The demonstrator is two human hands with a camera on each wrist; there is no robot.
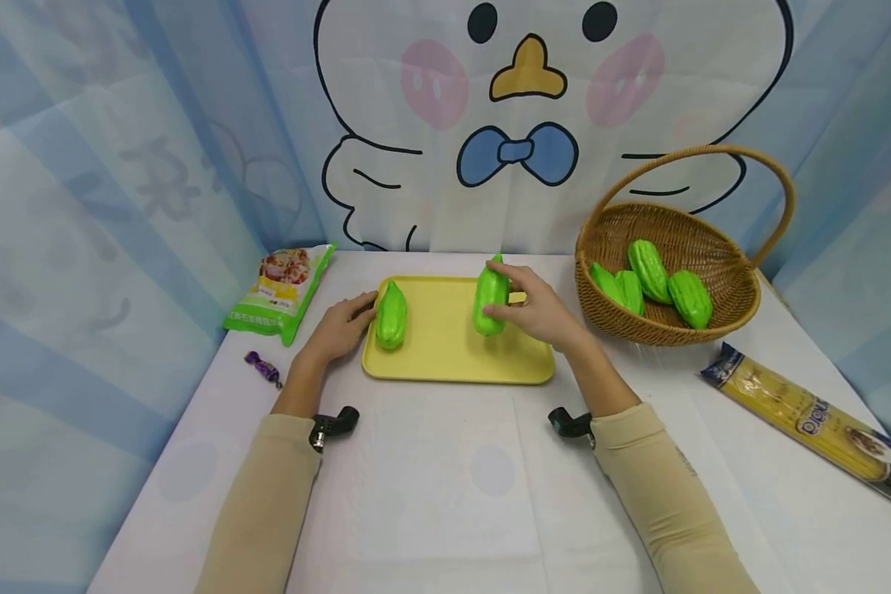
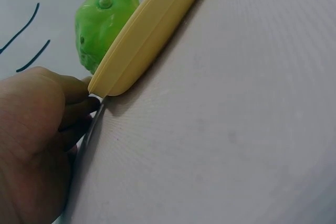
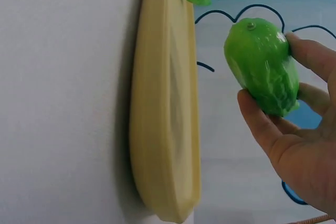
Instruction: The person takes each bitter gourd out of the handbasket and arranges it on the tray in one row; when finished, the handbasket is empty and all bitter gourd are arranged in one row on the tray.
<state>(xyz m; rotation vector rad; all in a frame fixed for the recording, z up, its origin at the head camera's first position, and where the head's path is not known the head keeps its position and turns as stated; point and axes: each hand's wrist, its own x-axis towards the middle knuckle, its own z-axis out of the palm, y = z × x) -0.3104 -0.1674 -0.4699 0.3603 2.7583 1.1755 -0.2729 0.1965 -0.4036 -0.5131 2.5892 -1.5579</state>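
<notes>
- We see the table (image 1: 431,495) under white cloth, which gives a broad surface between the two sleeves (image 1: 256,511).
- The woven brown basket (image 1: 638,332), with a tall arched handle, stands on the far right side and holds several ribbed green vegetables (image 1: 690,299).
- The yellow tray (image 1: 445,355) is smooth, with rounded corners and a raised rim; its middle offers room.
- A long, glossy packet (image 1: 813,421) lies diagonally near the table's right edge.
- A green-white packet (image 1: 282,289) lies by the left edge.
- The right hand (image 1: 538,309) pinches a shiny, ridged green vegetable (image 1: 487,301) above the tray's right part.
- The left hand (image 1: 337,327) touches the tray's left edge; we cannot tell whether its fingers pinch it.
- Another green vegetable (image 1: 391,318), tapered, lies at the tray's left end.
- A purple wrapped candy (image 1: 263,368) lies near the left forearm.
</notes>
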